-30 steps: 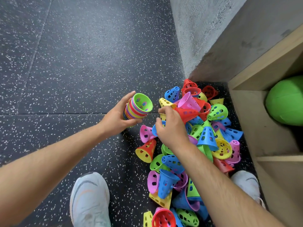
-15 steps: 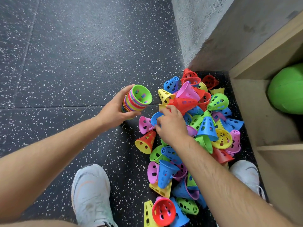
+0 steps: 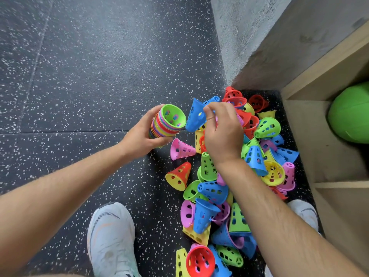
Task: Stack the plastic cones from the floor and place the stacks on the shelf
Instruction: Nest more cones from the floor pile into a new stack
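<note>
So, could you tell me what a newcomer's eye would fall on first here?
The bright heap of plastic cones on the speckled floor, right of centre, stands out first. At its top, the left hand grips a multicoloured stack of cones while the right hand pinches a blue cone beside the stack's green mouth. A green ball sits in the wooden shelf at the right edge.

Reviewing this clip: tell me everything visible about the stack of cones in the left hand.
The stack of cones is a tight nest of plastic cones, rims showing as thin bands of red, orange, blue, pink and yellow. The innermost is green, its wall pierced by holes. The open wide end faces up toward the camera, tilted right. The left hand grips its side, fingers curled round it. The blue cone pinched by the right hand hangs just beside its rim; contact is unclear.
</note>
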Available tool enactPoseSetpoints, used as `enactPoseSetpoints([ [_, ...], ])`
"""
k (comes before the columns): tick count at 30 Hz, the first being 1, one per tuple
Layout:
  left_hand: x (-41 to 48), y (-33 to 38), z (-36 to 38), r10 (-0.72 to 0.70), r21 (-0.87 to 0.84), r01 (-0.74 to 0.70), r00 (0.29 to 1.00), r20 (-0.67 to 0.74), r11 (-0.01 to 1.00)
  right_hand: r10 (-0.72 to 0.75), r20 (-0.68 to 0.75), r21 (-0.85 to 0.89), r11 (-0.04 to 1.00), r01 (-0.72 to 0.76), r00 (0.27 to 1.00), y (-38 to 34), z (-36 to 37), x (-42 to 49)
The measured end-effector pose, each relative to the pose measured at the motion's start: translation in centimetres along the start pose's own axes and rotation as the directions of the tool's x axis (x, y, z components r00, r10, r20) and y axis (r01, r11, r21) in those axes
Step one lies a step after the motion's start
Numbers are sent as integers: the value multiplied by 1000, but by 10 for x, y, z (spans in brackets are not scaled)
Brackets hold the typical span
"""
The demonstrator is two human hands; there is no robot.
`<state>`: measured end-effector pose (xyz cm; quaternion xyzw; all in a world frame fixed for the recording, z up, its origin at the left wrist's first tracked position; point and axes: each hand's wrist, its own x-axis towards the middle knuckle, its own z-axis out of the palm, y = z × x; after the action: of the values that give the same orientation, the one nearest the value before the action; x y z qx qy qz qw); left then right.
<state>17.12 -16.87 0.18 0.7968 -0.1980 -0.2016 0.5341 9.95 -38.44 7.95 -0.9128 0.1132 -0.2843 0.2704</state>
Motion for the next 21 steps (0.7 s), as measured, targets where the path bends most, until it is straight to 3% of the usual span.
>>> enactPoseSetpoints([
  [3,0,0,0,0,6,0,1000,-3,1000,52,-58,175,984,-42,997,-11,0,10],
  [6,-1,0,1,1,1,-1,1000,-4,1000,-12,-31,219,976,19,999,-22,4,11],
  [9,-1,1,2,23,-8,-23,1000,-12,1000,-84,184,226,973,41,979,-21,13,4],
  [12,-3,2,0,14,-64,-16,1000,-27,998,-111,445,215,977,15,889,-17,20,-6],
  [15,-3,1,-1,-8,-109,5,999,-32,994,-8,395,237,967,-93,919,-12,18,-13],
  [17,-2,0,-1,-15,-120,10,999,-41,993,78,392,165,974,-153,917,-3,20,-16],
  [21,-2,1,-1,-6,-111,-2,997,-71,994,60,675,-35,998,-49,735,9,34,-26],
])
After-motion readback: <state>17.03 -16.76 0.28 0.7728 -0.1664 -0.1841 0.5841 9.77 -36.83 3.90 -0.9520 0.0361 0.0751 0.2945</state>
